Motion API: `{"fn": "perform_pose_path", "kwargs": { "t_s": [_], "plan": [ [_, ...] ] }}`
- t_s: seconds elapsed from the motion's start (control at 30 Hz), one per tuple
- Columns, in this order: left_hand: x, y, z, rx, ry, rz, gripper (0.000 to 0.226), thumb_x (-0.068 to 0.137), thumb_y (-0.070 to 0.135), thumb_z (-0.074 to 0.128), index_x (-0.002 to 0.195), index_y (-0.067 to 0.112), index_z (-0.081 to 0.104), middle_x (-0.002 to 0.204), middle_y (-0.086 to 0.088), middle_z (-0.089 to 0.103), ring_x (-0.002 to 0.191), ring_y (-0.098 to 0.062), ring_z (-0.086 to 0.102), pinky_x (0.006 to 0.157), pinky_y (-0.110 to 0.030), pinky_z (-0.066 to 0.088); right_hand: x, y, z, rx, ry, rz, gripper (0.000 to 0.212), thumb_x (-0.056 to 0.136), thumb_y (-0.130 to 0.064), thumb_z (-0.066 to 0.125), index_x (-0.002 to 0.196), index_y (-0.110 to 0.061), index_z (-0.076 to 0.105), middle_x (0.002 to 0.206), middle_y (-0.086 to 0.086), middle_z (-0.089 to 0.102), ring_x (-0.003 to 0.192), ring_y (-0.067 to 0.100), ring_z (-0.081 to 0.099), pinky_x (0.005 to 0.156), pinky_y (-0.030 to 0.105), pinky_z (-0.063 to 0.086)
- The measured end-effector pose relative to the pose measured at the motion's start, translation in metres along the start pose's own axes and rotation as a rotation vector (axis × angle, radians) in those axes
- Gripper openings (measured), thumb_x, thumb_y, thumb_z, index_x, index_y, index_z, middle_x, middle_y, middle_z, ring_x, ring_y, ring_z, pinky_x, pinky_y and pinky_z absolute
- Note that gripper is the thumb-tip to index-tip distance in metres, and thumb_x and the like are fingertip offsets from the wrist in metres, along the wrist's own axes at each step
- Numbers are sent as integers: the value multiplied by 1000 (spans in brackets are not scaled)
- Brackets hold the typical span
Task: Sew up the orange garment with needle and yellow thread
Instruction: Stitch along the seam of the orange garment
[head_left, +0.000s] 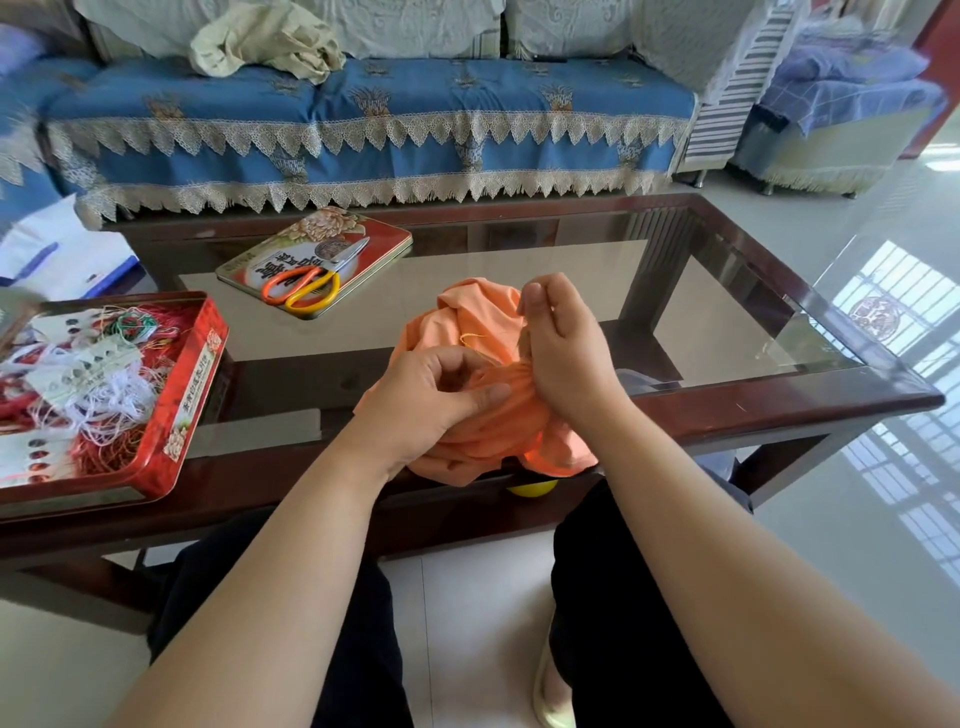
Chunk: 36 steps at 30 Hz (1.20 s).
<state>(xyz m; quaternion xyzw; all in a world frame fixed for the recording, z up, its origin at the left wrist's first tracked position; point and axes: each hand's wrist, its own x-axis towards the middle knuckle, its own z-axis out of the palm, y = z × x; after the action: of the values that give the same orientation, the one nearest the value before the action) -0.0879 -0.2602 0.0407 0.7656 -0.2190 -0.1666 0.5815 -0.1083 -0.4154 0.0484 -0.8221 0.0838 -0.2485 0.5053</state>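
you are somewhere in the middle of the stitching, as far as this view lets you judge: the orange garment (483, 395) is bunched up at the near edge of the glass table (727, 312), partly hanging over it toward your lap, and a short loop of yellow thread (470, 338) already shows on the cloth between your hands, so at least one pass looks made. your left hand (431, 400) grips a gathered fold of the fabric, thumb pressed across it. your right hand (561, 343) is raised just above the cloth with thumb and forefinger pinched together, most likely on the needle, though the needle itself is too fine to make out. how much of the seam remains you cannot tell, since the opening is buried in the folds; knotting and cutting the thread still seem to lie ahead. the orange-handled scissors (306, 286) wait on a tin lid (374, 244) farther back to your left, within reach but well apart from the work. an open red tin (192, 395) of tangled threads sits at your far left. nothing blocks your hands; the main nuisance is the crumpled fabric itself, which may hide the seam or catch the thread.
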Motion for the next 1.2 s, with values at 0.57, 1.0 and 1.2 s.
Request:
{"fn": "perform_pose_path", "kwargs": {
  "t_s": [0.57,1.0,1.2],
  "plan": [
    [-1,-5,5,82,10,-67,19,91,39,62,102,27,71,104,10,69,100,-6,60,85,-23,49,4,-22,-22,262,41,72,24,105,-21,33,86,-13,45,56,3,58,35,16,44,35,22,34],
    [-3,-5,5,94,0,-85,15,87,35,69,101,29,72,103,18,66,100,-1,57,71,-16,45,8,-50,-28,434,-208,192,8,97,-10,52,99,-6,59,68,2,68,58,13,62,53,21,49],
    [-7,-3,2,67,12,-59,14,87,37,68,97,28,73,91,18,72,87,4,64,64,-11,49,-29,-28,-37,181,-266,266,19,91,-26,64,92,-7,66,72,1,72,52,11,58,49,23,45]
  ]
}}
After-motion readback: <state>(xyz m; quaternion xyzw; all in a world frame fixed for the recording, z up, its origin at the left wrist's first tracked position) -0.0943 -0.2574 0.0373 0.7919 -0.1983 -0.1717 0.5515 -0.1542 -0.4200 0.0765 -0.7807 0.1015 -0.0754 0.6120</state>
